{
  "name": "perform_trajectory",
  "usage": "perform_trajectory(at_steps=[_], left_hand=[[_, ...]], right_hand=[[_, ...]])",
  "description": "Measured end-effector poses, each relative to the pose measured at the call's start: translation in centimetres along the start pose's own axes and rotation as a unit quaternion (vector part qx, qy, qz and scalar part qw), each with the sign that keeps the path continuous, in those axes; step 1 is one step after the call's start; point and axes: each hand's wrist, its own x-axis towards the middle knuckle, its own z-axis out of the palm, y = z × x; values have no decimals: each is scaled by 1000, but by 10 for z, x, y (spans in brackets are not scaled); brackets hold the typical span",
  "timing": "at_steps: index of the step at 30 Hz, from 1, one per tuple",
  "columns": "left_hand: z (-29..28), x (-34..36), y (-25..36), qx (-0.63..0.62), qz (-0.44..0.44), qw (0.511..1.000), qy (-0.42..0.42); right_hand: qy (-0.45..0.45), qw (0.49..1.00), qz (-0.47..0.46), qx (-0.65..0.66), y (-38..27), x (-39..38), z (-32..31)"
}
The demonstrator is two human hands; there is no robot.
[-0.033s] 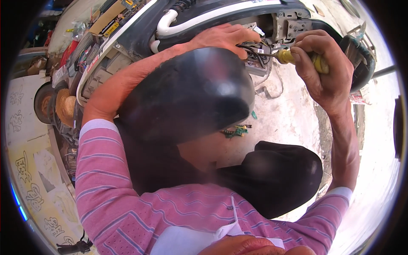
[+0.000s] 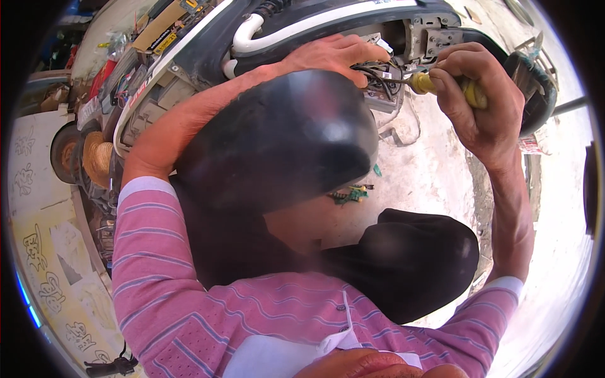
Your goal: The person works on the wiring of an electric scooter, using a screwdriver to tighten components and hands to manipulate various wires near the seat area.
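Observation:
My right hand (image 2: 482, 94) is closed around the yellow handle of a screwdriver (image 2: 476, 94). Its thin shaft points left, into a grey box (image 2: 383, 97) with wires on an opened scooter (image 2: 328, 28). Where the tip meets the box is too small to make out. From the other side reaches my left hand (image 2: 331, 57), thumb and forefinger bent around the dark wires (image 2: 377, 70) at the box. A large, rounded, glossy black shape (image 2: 283, 142) stands in front of my left forearm and covers part of it.
White tubing (image 2: 249, 34) runs along the scooter body. A metal bracket (image 2: 438, 41) sits above the wires. Beyond my right hand is a black wheel (image 2: 535, 88). Small green and yellow scraps (image 2: 350, 194) lie on the floor. At left, a roll of twine (image 2: 97, 157) stands among clutter.

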Motion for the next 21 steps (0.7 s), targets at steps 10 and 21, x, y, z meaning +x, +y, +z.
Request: perform_trajectory(at_steps=[10,21], left_hand=[[21,5,1,139,105,980,98],[26,1,10,123,6,988,97]], right_hand=[[-115,991,-53,-44,1,23,-5],[-131,987,73,-55,2,59,0]])
